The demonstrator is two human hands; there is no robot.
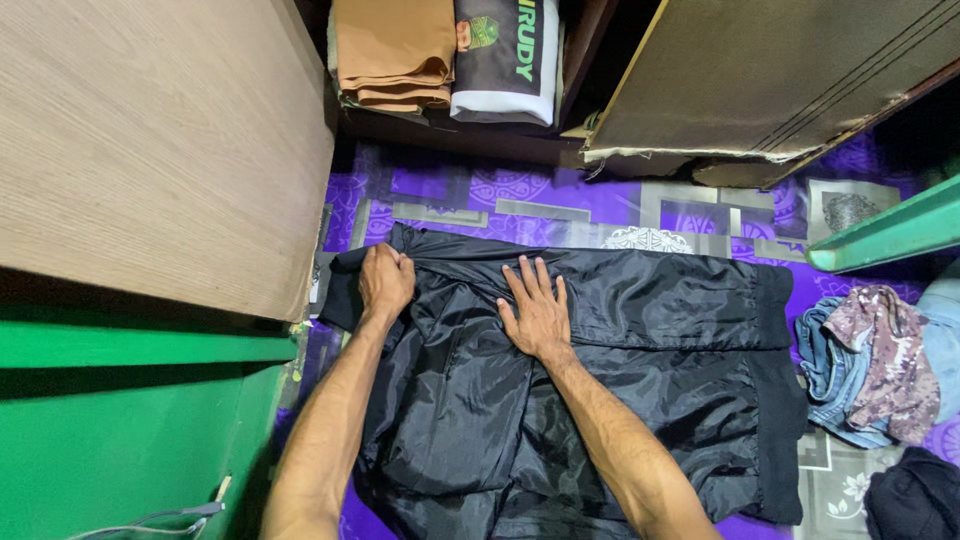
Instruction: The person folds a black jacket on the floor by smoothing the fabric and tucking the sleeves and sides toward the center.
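Black shiny jacket (640, 330) lies spread on the purple patterned floor mat (560, 195), partly folded. Left hand (385, 280) closed, gripping a bunched fold of the fabric near the jacket's left edge. Right hand (537, 310) open, fingers spread, palm pressed flat on the jacket just beside the left. Wooden cabinet door (160, 140) stands at left. Shelf above holds folded brown cloth (395, 50) and a folded dark shirt (505, 60). Small pile of clothes (870, 360) lies right of the jacket.
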